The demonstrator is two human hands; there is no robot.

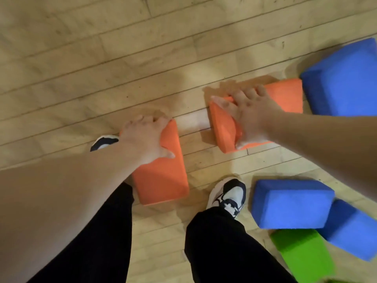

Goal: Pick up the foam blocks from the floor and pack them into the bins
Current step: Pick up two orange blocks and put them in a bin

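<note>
Two orange foam blocks lie on the wooden floor. My left hand (144, 137) grips the far end of the near orange block (163, 178), fingers curled over its edge and thumb on its top. My right hand (251, 113) grips the second orange block (285, 94), fingers over its far side and thumb round its near side. No bin is in view.
A large blue block (342, 78) touches the second orange block at the right. Two more blue blocks (289, 203) (350, 227) and a green block (302, 252) lie at the lower right. My feet in black-and-white shoes (230, 195) stand between the blocks.
</note>
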